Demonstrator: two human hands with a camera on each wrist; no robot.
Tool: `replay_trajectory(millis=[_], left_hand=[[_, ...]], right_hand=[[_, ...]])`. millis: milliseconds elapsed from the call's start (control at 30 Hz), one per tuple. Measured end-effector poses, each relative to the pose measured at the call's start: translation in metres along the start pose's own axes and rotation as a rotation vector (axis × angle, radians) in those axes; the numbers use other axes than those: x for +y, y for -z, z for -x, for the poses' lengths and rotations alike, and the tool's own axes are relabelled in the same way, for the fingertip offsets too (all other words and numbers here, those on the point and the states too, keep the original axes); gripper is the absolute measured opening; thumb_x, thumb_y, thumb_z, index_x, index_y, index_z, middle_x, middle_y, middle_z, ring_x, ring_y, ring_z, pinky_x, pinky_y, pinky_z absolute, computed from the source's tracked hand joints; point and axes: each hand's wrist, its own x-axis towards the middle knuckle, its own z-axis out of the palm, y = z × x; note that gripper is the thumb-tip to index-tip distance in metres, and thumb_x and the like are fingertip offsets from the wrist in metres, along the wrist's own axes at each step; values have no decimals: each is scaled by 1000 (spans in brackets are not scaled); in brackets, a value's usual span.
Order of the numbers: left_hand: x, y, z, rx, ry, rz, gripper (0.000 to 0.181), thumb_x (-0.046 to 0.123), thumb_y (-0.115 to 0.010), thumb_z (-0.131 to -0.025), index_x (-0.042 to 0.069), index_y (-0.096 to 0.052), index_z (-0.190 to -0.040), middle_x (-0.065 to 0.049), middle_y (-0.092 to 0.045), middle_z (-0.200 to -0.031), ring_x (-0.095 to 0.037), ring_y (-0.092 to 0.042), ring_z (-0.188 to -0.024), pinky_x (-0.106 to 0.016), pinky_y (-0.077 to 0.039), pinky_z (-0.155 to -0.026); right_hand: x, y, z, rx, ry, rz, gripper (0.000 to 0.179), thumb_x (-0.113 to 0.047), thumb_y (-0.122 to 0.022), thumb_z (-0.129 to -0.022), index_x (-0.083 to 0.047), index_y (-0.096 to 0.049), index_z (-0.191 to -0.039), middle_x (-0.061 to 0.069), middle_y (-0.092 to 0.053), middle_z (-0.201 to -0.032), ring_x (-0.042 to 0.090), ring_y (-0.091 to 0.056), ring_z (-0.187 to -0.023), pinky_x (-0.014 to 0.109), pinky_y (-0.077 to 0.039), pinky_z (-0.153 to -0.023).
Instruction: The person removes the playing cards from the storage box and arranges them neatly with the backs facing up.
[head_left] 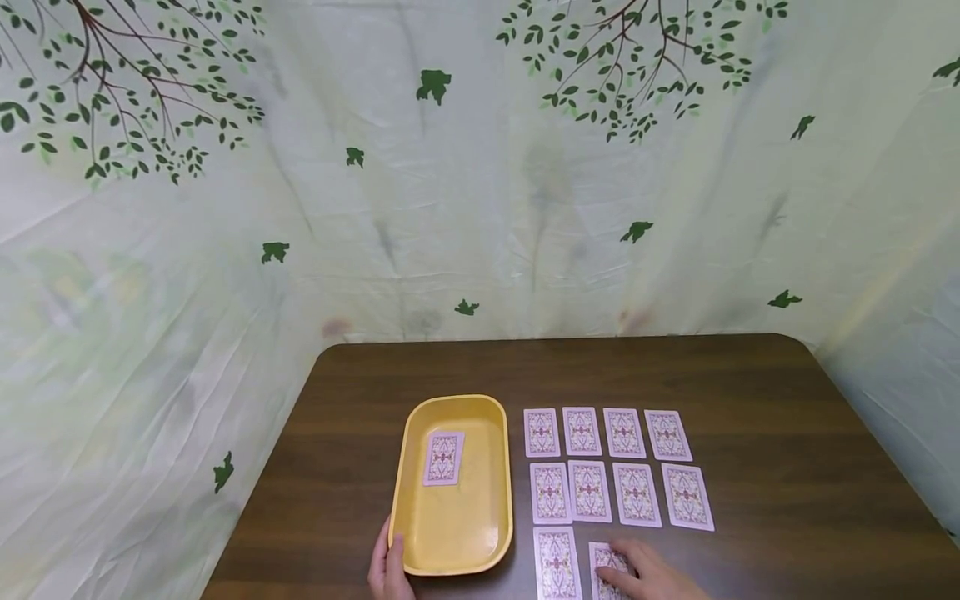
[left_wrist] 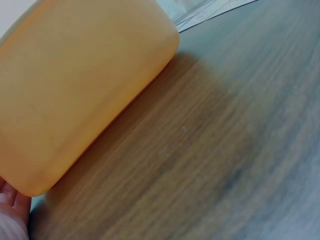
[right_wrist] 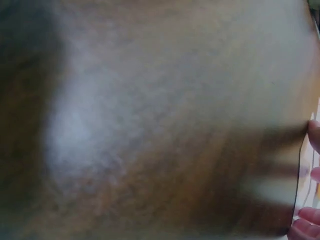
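Note:
My left hand (head_left: pixel 390 565) holds the front left corner of a yellow tray (head_left: pixel 450 550), its thumb at the rim. One playing card (head_left: pixel 444 458) lies face down inside that tray. At the front of the table, my right hand (head_left: pixel 648 573) has bent fingers on a face-down playing card (head_left: pixel 602 560), covering part of it. Left of it lies another card (head_left: pixel 557 564). The left wrist view shows the tray's outer side (left_wrist: pixel 75 85) and a bit of the left hand (left_wrist: pixel 14 212). Fingertips (right_wrist: pixel 310 215) appear at the right edge of the right wrist view.
Face-down cards stand in two further rows, a back row (head_left: pixel 582 431) and a middle row (head_left: pixel 589 492), right of the tray. All rest on a brown wooden table (head_left: pixel 787 467). A leaf-printed white curtain (head_left: pixel 480 208) hangs behind and at both sides.

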Motion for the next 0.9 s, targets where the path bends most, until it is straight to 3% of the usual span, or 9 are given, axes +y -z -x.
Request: replay_trajectory(millis=[33,100,367,600,733,900], left_hand=[[0,0,0,-3,-4,2,35,3,-50,-93,-19,-48,-120,17,-61,-100,0,-57,-90,-13,-44,-76],[1,0,0,-2,-7,0,35,4,-50,-93,-19,-48,-120,16,-61,-100,0,-57,-91,-13,-44,-76],[3,-1,2,15,39,-8,36,7,-50,-93,-16,-50,-120,15,-61,-99,0,-58,-89,-13,-45,-75],[3,-1,2,18,29,-37,37,5,-50,-93,-20,-47,-120,16,-60,-99,1,-57,-88,-13,-45,-74],[3,0,2,22,28,-35,36,4,-49,-93,-19,-47,-120,17,-60,-99,1,-57,-88,-13,-45,-74],[5,0,2,2,2,-12,35,3,-49,-93,-20,-47,-120,16,-61,-100,0,-57,-90,-13,-45,-75]], right_hand=[[2,-3,3,75,92,104,41,-48,-62,-83,-17,-64,-110,13,-51,-109,22,-49,-95,24,-43,-77],[1,-2,2,73,93,128,43,-50,-63,-81,-18,-65,-109,12,-51,-111,21,-48,-96,22,-42,-79],[0,-2,-1,42,54,126,52,-54,-63,-79,-15,-64,-113,13,-51,-114,23,-48,-100,25,-43,-79],[1,-4,-3,49,32,101,57,-55,-64,-78,-15,-61,-118,13,-50,-118,23,-47,-103,25,-41,-84],[3,-4,-8,44,55,77,58,-54,-64,-78,-13,-60,-120,13,-48,-119,22,-46,-104,23,-37,-87],[7,1,-14,21,96,50,58,-51,-63,-81,-10,-57,-122,15,-47,-118,24,-47,-102,29,-42,-83]])
